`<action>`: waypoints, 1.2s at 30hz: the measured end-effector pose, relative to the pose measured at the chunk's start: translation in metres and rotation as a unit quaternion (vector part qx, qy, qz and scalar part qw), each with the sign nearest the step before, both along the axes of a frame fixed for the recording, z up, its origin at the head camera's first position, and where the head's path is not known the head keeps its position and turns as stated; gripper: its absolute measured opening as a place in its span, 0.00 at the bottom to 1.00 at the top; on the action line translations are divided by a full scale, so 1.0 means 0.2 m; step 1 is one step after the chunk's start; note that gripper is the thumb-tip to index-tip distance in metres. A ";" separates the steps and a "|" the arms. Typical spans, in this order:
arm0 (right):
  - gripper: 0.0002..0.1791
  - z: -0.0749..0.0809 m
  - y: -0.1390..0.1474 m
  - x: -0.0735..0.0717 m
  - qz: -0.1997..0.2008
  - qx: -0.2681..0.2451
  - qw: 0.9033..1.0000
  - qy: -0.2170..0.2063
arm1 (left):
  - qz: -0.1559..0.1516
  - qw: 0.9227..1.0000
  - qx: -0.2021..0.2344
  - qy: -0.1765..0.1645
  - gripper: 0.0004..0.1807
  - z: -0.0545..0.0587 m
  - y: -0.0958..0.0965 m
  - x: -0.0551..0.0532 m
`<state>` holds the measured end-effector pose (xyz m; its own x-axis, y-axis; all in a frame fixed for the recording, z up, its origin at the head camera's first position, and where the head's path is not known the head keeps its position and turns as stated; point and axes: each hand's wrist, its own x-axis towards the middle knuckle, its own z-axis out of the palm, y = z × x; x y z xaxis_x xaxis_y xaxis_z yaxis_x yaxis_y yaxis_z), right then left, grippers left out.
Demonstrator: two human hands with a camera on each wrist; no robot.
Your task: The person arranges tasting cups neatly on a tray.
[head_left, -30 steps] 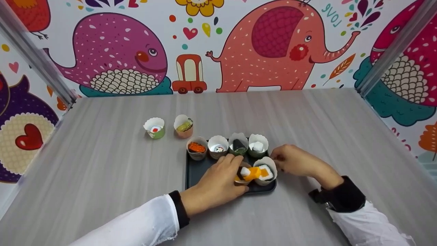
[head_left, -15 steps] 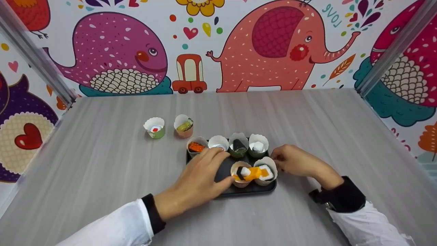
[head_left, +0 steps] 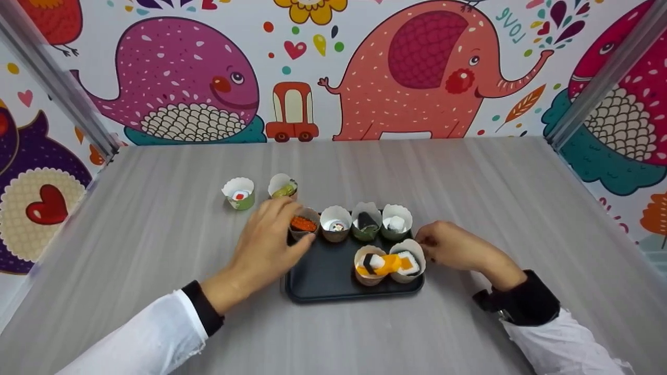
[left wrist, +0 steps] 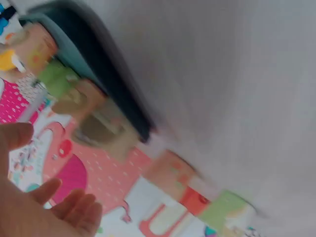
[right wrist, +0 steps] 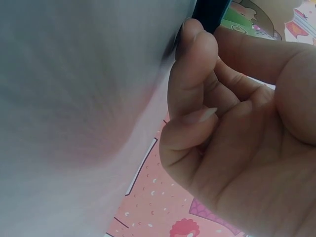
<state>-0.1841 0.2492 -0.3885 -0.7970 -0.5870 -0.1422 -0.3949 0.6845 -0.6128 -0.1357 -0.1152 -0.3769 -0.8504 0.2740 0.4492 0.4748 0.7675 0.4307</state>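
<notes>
My left hand (head_left: 263,245) is in the air over the left end of a black tray (head_left: 323,278), its fingers loosely spread and nothing in them. Its fingertips overlap the orange-brown paper cup (head_left: 283,188) with green toy food behind the tray; contact cannot be told. In the left wrist view the fingers (left wrist: 74,207) are apart from every cup. My right hand (head_left: 453,247) pinches the tray's right edge; in the right wrist view thumb and curled fingers (right wrist: 197,57) meet at the dark rim (right wrist: 210,15). The tray bears several paper cups of toy sushi.
Along the tray's back row stand cups with orange roe (head_left: 304,224), a white roll (head_left: 336,225), a dark triangle (head_left: 366,221) and a white piece (head_left: 396,224). Two cups stand front right, one a sushi cup (head_left: 370,276). A green cup (head_left: 239,195) stands behind left.
My left hand has let go of the front sushi cup on the tray and moved left and back toward the cups behind it. My right hand stays at the tray's edge.
</notes>
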 end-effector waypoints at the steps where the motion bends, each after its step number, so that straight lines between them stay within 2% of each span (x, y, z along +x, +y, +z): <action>1: 0.10 0.00 0.00 0.00 0.000 0.001 1.000 0.001 | 0.010 1.000 -0.002 -0.003 0.27 0.00 -0.02 -0.02; 7: 0.10 0.00 0.00 0.00 0.005 0.002 1.000 0.009 | 0.071 0.997 -0.011 -0.038 0.31 -0.01 -0.15 -0.15; 13: 0.10 0.00 0.00 0.00 0.009 0.003 1.000 0.013 | 0.121 0.985 0.011 -0.120 0.43 -0.01 -0.30 -0.26; 15: 0.10 0.00 0.00 0.00 0.007 0.003 1.000 0.010 | 0.132 0.982 0.019 -0.137 0.47 -0.01 -0.34 -0.29; 21: 0.09 0.00 -0.01 0.00 0.003 0.004 1.000 0.006 | 0.148 0.975 0.015 -0.163 0.57 -0.01 -0.44 -0.36; 26: 0.09 0.00 -0.02 0.00 0.004 0.003 1.000 0.009 | 0.155 0.969 0.011 -0.190 0.64 -0.03 -0.50 -0.39; 36: 0.10 0.00 0.00 0.00 0.000 0.011 1.000 0.014 | 0.160 0.959 -0.006 -0.232 0.65 -0.05 -0.52 -0.46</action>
<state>-0.1836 0.2483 -0.3882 -0.8005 -0.5846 -0.1318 -0.4124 0.6970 -0.5866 -0.2274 -0.2193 -0.3878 -0.9995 -0.0317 -0.0001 -0.0269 0.8479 0.5294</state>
